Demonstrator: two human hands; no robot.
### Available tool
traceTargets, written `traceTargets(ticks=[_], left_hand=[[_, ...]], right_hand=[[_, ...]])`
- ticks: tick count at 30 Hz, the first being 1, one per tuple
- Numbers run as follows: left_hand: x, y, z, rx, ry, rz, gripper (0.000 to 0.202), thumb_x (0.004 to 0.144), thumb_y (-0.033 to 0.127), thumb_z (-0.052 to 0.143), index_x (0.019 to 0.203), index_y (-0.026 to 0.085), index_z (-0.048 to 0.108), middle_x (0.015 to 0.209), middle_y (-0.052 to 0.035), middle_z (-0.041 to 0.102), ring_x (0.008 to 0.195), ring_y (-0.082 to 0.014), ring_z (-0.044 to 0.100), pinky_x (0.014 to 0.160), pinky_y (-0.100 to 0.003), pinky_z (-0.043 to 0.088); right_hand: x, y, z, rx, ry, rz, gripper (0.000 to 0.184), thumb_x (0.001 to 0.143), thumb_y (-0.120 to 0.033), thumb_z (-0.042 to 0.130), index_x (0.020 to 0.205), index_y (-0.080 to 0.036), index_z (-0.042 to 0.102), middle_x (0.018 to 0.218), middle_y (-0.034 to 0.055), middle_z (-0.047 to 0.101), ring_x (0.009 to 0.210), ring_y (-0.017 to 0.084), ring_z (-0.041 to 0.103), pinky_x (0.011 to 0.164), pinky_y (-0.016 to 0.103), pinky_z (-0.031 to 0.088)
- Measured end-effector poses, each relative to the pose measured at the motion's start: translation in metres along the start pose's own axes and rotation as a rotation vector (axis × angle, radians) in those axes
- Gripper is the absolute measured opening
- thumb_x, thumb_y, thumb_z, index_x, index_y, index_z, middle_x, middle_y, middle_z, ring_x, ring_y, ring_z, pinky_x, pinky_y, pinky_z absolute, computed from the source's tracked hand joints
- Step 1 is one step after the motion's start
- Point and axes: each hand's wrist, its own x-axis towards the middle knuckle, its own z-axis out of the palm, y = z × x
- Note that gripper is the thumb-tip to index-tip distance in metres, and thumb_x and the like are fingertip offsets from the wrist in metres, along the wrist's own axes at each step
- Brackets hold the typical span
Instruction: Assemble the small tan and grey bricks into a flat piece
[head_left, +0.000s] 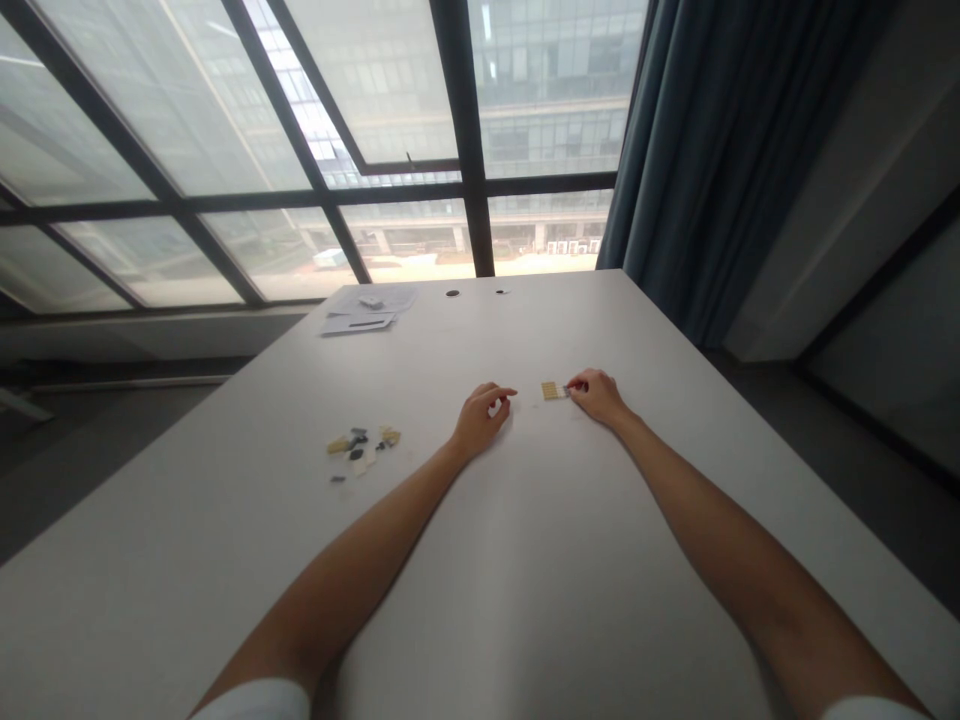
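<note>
Both my arms reach out over a white table (525, 560). My right hand (596, 395) rests on the table with its fingers pinched on the right end of a small tan studded piece (552, 390). My left hand (481, 418) lies a little to the left of that piece, fingers curled together around a small white bit that I cannot make out clearly. A loose pile of small tan, grey and white pieces (362, 449) lies on the table further left, apart from both hands.
Sheets of paper (365, 310) with a small white object on them lie at the table's far edge. Two dark round holes (452, 293) sit near that edge. Large windows stand behind, and a blue curtain (720, 150) hangs at the right.
</note>
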Motion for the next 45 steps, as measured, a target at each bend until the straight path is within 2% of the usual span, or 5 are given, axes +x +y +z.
traceTargets(ticks=[14,21,27,36,45], left_hand=[[0.000,0.001,0.001,-0.027,0.002,-0.003,0.025,0.089,0.016,0.055,0.106,0.021,0.072,0.084,-0.0025,0.063,0.075,-0.0144,0.053,0.071,-0.027,0.046],[-0.001,-0.002,0.001,-0.020,0.000,0.014,0.025,0.089,0.016,0.055,0.106,0.021,0.072,0.083,-0.0029,0.063,0.076,-0.0145,0.053,0.072,-0.027,0.047],[-0.001,-0.004,0.003,-0.005,0.006,-0.008,0.025,0.089,0.016,0.055,0.106,0.020,0.072,0.085,-0.0025,0.064,0.079,-0.0145,0.054,0.074,-0.027,0.047],[0.000,-0.005,0.003,0.075,0.059,-0.083,0.024,0.089,0.017,0.054,0.103,0.021,0.073,0.083,-0.0013,0.064,0.077,-0.0149,0.055,0.079,-0.028,0.048],[0.000,-0.007,0.006,0.095,0.029,-0.159,0.025,0.087,0.017,0.054,0.101,0.020,0.074,0.085,-0.0015,0.066,0.076,-0.0145,0.057,0.081,-0.028,0.048]], right_hand=[[0.000,0.003,0.001,0.039,0.026,0.005,0.016,0.080,-0.025,0.064,0.085,-0.020,0.078,0.087,0.0039,0.073,0.080,0.017,0.061,0.075,0.026,0.044],[0.006,0.002,-0.004,0.193,0.229,-0.038,0.021,0.083,-0.025,0.057,0.087,-0.015,0.074,0.084,0.0064,0.069,0.078,0.018,0.059,0.079,0.030,0.047],[0.001,-0.033,-0.021,0.314,0.384,-0.214,0.019,0.087,-0.023,0.052,0.094,-0.018,0.069,0.081,0.0031,0.063,0.071,0.016,0.055,0.071,0.029,0.046],[-0.033,-0.089,-0.006,0.162,-0.007,-0.489,0.018,0.091,-0.022,0.053,0.076,-0.019,0.062,0.073,0.0011,0.062,0.067,0.013,0.052,0.068,0.025,0.037],[-0.052,-0.103,0.013,-0.074,-0.334,-0.528,0.025,0.090,-0.028,0.057,0.068,-0.018,0.061,0.072,0.0028,0.065,0.065,0.014,0.050,0.065,0.027,0.028]])
